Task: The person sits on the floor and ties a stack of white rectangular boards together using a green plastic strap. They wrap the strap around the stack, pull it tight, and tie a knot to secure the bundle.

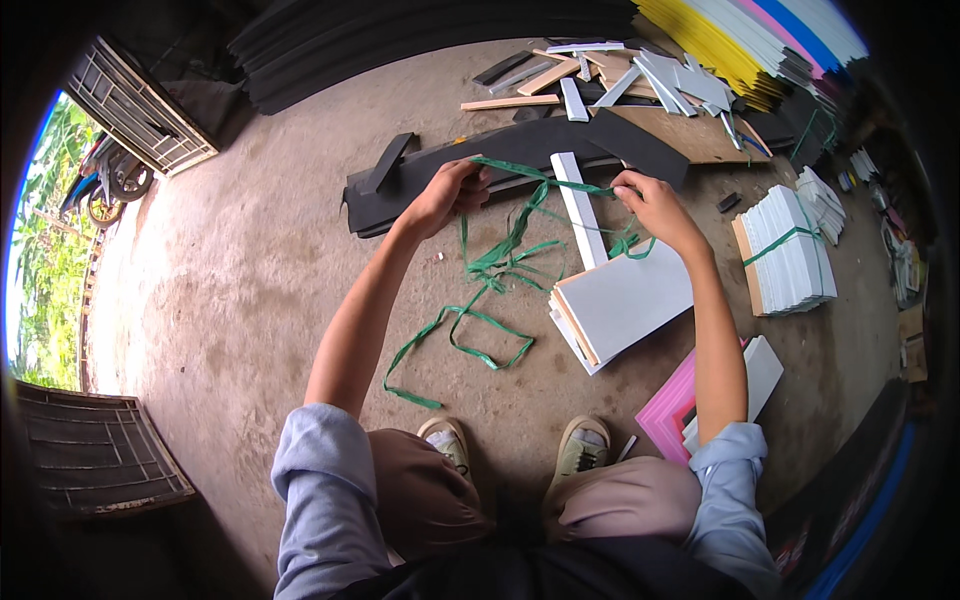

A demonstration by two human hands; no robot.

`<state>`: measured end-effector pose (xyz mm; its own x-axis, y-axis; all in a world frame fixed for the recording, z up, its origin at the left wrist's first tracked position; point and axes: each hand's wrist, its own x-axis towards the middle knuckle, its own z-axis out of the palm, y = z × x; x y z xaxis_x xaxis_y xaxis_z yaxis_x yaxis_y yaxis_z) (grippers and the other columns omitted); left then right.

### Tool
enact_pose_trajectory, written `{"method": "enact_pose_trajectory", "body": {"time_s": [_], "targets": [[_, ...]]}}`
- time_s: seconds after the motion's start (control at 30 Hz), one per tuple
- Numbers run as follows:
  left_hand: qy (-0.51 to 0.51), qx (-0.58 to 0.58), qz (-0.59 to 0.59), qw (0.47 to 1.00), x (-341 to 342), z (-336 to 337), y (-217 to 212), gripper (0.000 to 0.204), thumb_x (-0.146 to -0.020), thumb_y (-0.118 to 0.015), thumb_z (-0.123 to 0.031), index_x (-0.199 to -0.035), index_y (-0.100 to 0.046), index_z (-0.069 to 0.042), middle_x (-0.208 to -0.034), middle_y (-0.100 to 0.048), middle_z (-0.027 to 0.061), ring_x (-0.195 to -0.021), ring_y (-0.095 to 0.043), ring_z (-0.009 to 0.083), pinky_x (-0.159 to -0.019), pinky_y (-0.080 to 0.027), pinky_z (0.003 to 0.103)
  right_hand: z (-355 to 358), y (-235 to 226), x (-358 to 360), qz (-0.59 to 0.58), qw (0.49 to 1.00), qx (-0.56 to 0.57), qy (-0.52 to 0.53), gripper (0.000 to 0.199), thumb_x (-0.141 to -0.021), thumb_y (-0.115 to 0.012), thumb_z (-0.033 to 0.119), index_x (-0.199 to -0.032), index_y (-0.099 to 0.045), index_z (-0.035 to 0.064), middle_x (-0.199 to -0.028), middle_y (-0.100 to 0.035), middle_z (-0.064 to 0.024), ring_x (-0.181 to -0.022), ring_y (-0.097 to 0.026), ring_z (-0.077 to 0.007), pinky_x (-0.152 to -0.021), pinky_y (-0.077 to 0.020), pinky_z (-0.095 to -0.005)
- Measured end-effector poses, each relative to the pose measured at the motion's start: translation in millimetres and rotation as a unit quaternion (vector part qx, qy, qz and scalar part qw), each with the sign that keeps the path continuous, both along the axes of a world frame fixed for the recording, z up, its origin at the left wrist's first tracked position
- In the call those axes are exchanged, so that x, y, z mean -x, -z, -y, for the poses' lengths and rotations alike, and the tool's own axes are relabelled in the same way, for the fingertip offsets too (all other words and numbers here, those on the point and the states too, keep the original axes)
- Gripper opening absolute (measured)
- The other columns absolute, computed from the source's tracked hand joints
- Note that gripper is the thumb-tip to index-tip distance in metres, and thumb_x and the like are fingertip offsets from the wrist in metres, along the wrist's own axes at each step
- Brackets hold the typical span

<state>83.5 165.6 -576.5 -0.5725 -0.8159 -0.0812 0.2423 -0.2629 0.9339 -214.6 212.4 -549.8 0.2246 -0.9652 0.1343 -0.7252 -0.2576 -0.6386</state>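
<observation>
Strap (480, 270) left of sheet stack (625, 305), tied bundle (790, 250) right, dark boards (500, 160) beyond.

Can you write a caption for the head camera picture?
Both hands, left hand and right hand, stretch green strap above white sheets.

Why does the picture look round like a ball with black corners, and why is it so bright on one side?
In the head view the fisheye lens bends straight edges near the rim, like the metal grate, and leaves black corners. Daylight by the greenery washes out the left side of the concrete floor. The middle stays sharp: both hands, left hand and right hand, and the green strap show clearly.
</observation>
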Motion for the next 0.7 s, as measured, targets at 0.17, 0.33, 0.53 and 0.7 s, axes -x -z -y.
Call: {"method": "enact_pose_trajectory", "body": {"time_s": [0.17, 0.33, 0.53, 0.7], "targets": [[-0.187, -0.133, -0.15, 0.962, -30, 9, 16, 0.023, -0.089, -0.027, -0.018, -0.068, -0.033, -0.014, -0.056, -0.023, -0.005, -0.045, -0.02, 0.0077, -0.042, -0.018, 0.023, 12, 33, 51, 0.019, 0.997, 0.014, 0.077, 0.019, -0.084, -0.049, 0.016, -0.087, -0.055, -0.0012, -0.064, -0.055, -0.0115, -0.06, -0.054, -0.021, -0.058, -0.0407, -0.0327], [-0.384, -0.209, -0.199, 0.877, -94, 19, 54, 0.019, -0.086, -0.028, -0.013, -0.068, -0.034, -0.013, -0.054, -0.029, -0.0023, -0.043, -0.024, 0.0097, -0.039, -0.018, 0.024, 26, 78, 126, -0.029, 0.979, 0.059, 0.195, 0.019, -0.083, -0.049, 0.017, -0.088, -0.057, 0.0006, -0.078, -0.061, -0.016, -0.074, -0.058, -0.0327, -0.066, -0.0435, -0.0368], [-0.472, -0.194, -0.224, 0.83, -156, 8, 101, 0.044, -0.089, -0.022, -0.013, -0.129, -0.019, 0.006, -0.124, -0.04, 0.0255, -0.111, -0.046, 0.0359, -0.091, -0.043, 0.038, -12, 138, 243, -0.067, 0.863, -0.053, 0.498, 0.026, -0.083, -0.05, 0.023, -0.095, -0.061, 0.0034, -0.097, -0.06, -0.0186, -0.094, -0.056, -0.0345, -0.082, -0.0428, -0.0397], [-0.209, -0.162, 0.167, 0.95, -64, 8, 140, 0.036, -0.09, -0.034, -0.018, -0.12, -0.036, 0.0, -0.112, -0.054, 0.0159, -0.093, -0.059, 0.0264, -0.076, -0.049, 0.032, -59, 136, 322, -0.172, 0.806, -0.185, 0.535, 0.03, -0.081, -0.049, 0.02, -0.105, -0.057, 0.0042, -0.112, -0.054, -0.0189, -0.103, -0.051, -0.0375, -0.088, -0.0391, -0.0477]]}}
